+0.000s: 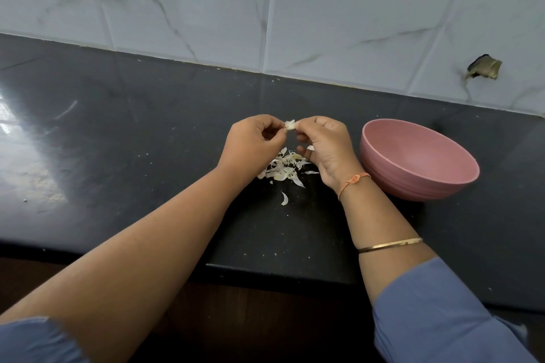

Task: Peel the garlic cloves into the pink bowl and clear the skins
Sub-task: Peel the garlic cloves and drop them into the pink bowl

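Your dark desk (147, 141) runs across the middle of the frame, with a white marbled tile wall (324, 9) behind it and a chipped hole (483, 67) in the tile at the upper right. The pink bowl (418, 159) sits right of centre, just beside your right wrist, which wears an orange thread (352, 181); a thin bangle (389, 244) sits lower on that forearm. A pile of skins (284, 168) lies on the desk below and between your hands, with one loose skin (284, 198) nearer the bottom. Nothing stands between the hands and the bowl. Your left hand (250, 144) and right hand (327, 144) meet at centre, fingers pinched narrow on either end of a garlic clove (290, 125), held above the pile.
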A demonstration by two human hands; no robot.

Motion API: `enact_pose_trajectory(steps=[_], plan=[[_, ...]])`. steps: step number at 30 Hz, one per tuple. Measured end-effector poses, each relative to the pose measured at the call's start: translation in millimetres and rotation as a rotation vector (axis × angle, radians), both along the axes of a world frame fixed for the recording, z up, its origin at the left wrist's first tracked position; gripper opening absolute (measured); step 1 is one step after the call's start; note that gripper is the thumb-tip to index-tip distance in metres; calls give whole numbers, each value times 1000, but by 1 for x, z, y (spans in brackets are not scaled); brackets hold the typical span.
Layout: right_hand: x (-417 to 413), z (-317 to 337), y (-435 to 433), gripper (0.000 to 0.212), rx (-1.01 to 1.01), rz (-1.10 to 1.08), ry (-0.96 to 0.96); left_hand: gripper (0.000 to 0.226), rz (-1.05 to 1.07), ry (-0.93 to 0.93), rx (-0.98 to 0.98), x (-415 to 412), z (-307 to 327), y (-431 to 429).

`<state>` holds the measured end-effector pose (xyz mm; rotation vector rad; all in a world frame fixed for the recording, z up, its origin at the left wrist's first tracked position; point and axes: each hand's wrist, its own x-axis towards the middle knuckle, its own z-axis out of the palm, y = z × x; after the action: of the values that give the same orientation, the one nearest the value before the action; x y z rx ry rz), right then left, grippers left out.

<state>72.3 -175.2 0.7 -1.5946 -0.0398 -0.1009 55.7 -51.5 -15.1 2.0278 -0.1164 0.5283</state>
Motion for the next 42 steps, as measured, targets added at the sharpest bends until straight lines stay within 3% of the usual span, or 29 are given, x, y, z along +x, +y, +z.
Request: enact_pose_trajectory(steps=[12,22,29,33,42], plan=[[-2,4,-4,19,222,154,165,12,-77,-25,25,0,-2,1],[2,6,-12,23,284,256,250,13,-123,-69,116,-4,-1,2],[0,4,-10,22,251,319,83,13,-201,110,-244,-6,5,1],[-1,2,-7,23,207,297,-14,14,-133,106,-253,-5,4,0],[-3,1,-5,24,125,277,0,12,-109,103,-150,-3,1,0]])
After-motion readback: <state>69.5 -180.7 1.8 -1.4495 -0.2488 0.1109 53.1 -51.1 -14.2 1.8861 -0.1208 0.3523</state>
